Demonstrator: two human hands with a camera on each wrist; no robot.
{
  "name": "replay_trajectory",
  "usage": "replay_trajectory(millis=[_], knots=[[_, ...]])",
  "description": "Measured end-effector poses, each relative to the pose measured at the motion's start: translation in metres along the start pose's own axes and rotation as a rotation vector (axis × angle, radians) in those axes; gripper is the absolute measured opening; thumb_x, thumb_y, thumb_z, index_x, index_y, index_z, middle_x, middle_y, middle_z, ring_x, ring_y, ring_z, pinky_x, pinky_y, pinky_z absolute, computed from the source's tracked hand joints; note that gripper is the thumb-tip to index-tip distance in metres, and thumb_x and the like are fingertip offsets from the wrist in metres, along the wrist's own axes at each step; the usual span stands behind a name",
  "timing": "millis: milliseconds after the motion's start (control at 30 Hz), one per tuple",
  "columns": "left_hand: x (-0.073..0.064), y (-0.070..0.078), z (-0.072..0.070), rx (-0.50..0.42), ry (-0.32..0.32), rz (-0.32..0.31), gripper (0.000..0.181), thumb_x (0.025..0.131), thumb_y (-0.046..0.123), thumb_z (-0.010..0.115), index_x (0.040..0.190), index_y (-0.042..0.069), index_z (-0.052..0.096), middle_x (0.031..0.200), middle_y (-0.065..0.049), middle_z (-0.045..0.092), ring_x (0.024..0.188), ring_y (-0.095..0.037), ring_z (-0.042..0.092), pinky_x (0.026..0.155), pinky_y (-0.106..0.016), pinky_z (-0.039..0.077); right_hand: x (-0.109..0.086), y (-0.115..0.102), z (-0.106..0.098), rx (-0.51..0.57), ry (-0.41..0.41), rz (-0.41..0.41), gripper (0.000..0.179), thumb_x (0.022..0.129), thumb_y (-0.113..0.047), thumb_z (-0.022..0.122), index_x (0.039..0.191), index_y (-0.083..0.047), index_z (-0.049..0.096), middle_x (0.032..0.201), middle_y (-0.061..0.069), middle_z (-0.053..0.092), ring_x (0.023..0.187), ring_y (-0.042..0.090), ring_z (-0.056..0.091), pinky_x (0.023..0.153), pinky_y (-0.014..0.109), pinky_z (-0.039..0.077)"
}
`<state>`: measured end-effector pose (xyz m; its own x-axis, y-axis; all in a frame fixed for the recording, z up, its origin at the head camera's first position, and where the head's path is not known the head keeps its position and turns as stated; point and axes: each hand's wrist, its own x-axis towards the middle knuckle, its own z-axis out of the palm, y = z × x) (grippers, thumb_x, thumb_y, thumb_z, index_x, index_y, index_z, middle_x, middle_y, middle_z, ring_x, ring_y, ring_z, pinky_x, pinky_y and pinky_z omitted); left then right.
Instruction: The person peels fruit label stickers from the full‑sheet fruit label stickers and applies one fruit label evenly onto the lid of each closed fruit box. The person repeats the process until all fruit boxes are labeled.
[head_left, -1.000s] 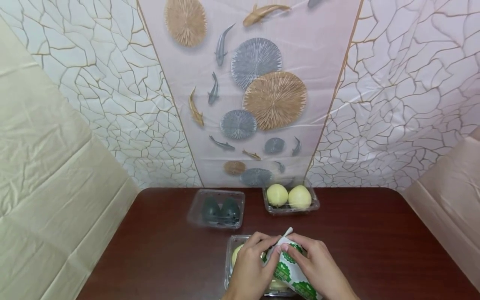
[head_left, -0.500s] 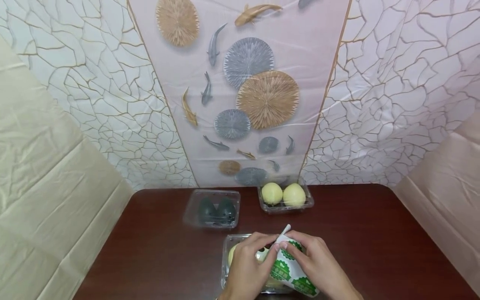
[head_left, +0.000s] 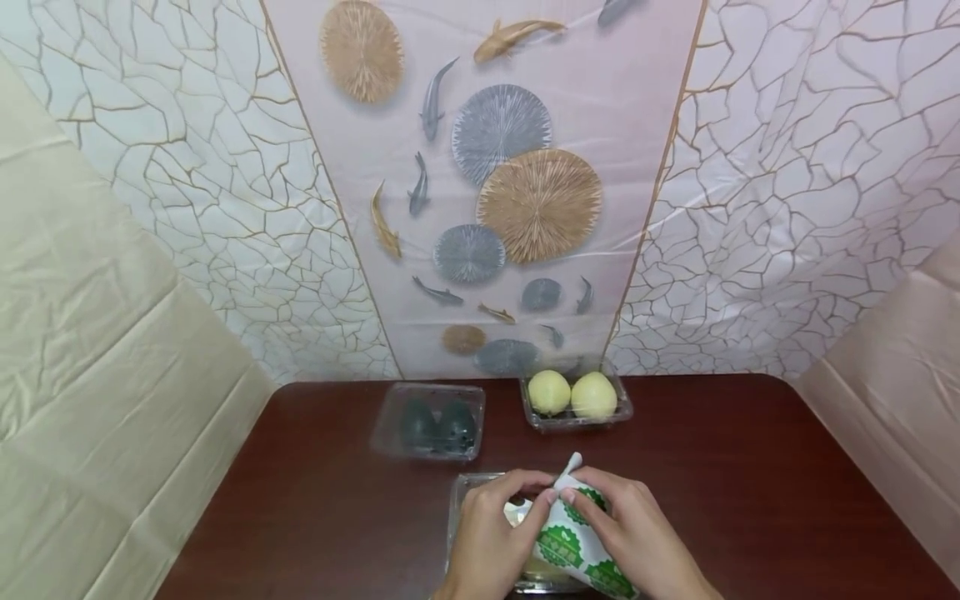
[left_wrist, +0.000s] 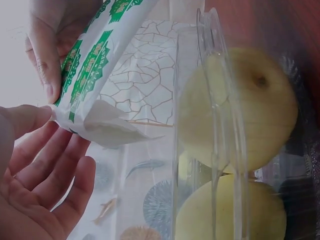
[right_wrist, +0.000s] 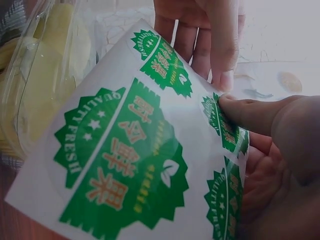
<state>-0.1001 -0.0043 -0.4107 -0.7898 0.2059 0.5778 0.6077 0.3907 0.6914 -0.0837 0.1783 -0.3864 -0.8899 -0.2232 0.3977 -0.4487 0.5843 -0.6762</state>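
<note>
A white sheet of stickers [head_left: 592,546] printed with green jagged "Quality Fresh" labels is bent between both hands. My left hand [head_left: 495,529] pinches its upper edge with thumb and forefinger; in the left wrist view the other fingers are loosely bent below. Close beside that pinch, my right hand [head_left: 637,525] grips the sheet, its thumb [right_wrist: 255,112] lying on the printed face. A pale curled flap [left_wrist: 112,125] sticks out at the sheet's end. Beneath the hands sits a clear plastic clamshell box [left_wrist: 205,100] holding round pale yellow fruits [left_wrist: 265,115], partly hidden in the head view.
At the back left of the dark red table [head_left: 322,517] stands a clear box [head_left: 390,421] with two dark green fruits [head_left: 457,425]. Another clear box [head_left: 536,419] at the back right holds two pale yellow fruits [head_left: 594,396]. A patterned cloth backdrop [head_left: 502,283] rises behind.
The left hand has shifted slightly left over the box, hiding the yellow fruit that showed beside it. Both hands stay on the sticker sheet; the head view has moved a little.
</note>
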Motion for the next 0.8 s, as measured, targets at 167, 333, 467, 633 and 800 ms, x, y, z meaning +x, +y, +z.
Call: replay_trajectory(millis=[167, 333, 467, 633, 800], knots=[[-0.001, -0.001, 0.001, 0.034, 0.039, -0.002, 0.005, 0.092, 0.02, 0.073, 0.096, 0.02, 0.072, 0.088, 0.013, 0.072, 0.081, 0.002, 0.066, 0.073, -0.017, 0.053, 0.003, -0.001, 0.002, -0.017, 0.006, 0.01, 0.013, 0.095, -0.019, 0.066, 0.102, -0.028, 0.072, 0.098, -0.017, 0.069, 0.084, -0.002, 0.06, 0.069, 0.023, 0.051], [-0.003, -0.001, 0.002, 0.073, 0.055, -0.028, 0.004, 0.091, 0.021, 0.074, 0.094, 0.022, 0.072, 0.087, 0.015, 0.071, 0.08, 0.002, 0.065, 0.072, -0.019, 0.053, 0.003, -0.005, 0.003, -0.012, -0.024, 0.088, 0.01, 0.096, -0.024, 0.065, 0.103, -0.027, 0.072, 0.099, -0.015, 0.07, 0.083, -0.002, 0.06, 0.069, 0.023, 0.051], [-0.004, -0.001, 0.004, 0.09, 0.067, -0.036, 0.005, 0.09, 0.021, 0.075, 0.093, 0.023, 0.071, 0.086, 0.016, 0.071, 0.079, 0.002, 0.064, 0.071, -0.019, 0.053, 0.003, -0.007, 0.004, -0.034, -0.016, 0.134, 0.009, 0.095, -0.024, 0.067, 0.102, -0.027, 0.072, 0.099, -0.015, 0.071, 0.083, -0.002, 0.06, 0.069, 0.023, 0.051], [-0.002, -0.001, 0.003, 0.125, 0.077, -0.016, 0.005, 0.089, 0.021, 0.075, 0.092, 0.022, 0.072, 0.087, 0.015, 0.071, 0.079, 0.002, 0.065, 0.071, -0.019, 0.053, 0.003, -0.01, 0.007, -0.034, -0.005, 0.194, 0.009, 0.095, -0.024, 0.067, 0.101, -0.028, 0.072, 0.096, -0.016, 0.071, 0.081, -0.002, 0.061, 0.069, 0.024, 0.051], [-0.002, 0.0, 0.003, 0.165, 0.082, -0.01, 0.005, 0.089, 0.023, 0.075, 0.093, 0.023, 0.073, 0.088, 0.015, 0.071, 0.081, 0.001, 0.065, 0.07, -0.021, 0.053, 0.004, -0.012, 0.006, -0.02, -0.022, 0.259, 0.006, 0.095, -0.028, 0.066, 0.099, -0.029, 0.071, 0.084, -0.017, 0.07, 0.063, -0.002, 0.053, 0.06, 0.021, 0.046]])
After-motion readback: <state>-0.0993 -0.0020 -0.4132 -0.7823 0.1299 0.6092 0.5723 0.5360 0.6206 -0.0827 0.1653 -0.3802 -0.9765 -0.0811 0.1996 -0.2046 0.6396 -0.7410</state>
